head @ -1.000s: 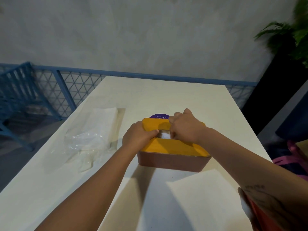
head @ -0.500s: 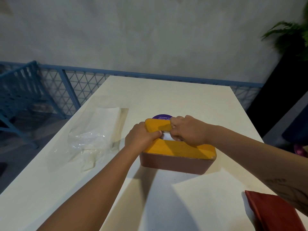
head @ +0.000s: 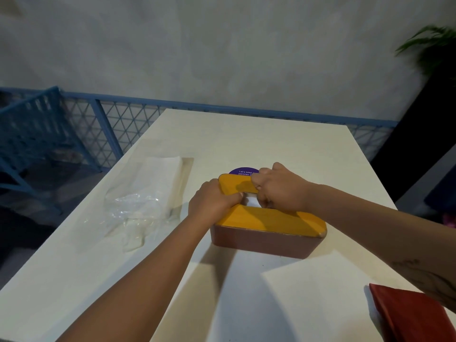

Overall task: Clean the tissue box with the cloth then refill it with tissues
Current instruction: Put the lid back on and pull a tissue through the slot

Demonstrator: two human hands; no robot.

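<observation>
Red cloth [head: 409,314] lies folded at the near right corner of the counter [head: 246,139], well apart from both hands and untouched. Farther in, at mid-counter, sits the tissue box [head: 266,240], brown-walled under a yellow lid [head: 274,222]. Its long axis runs across the counter, with the right end angled a little toward the near edge. The slot [head: 251,201] follows that axis near the left end, and white tissue shows in it.

The left hand [head: 212,202] wraps the box's left end, fingers curled over the lid and thumb laid to the slot's rim. The right hand [head: 281,191] comes from the opposite side, its fingers [head: 265,203] curled down at the slot's right end. I cannot tell whether they pinch the tissue or the lid's edge. The slot lies directly between the hands, so the coming move, probably drawing a tissue up through it, seems to fall to the right fingers.

Left of the box lies a clear plastic wrapper [head: 148,193], and a purple sticker [head: 243,171] peeks out behind the box.
</observation>
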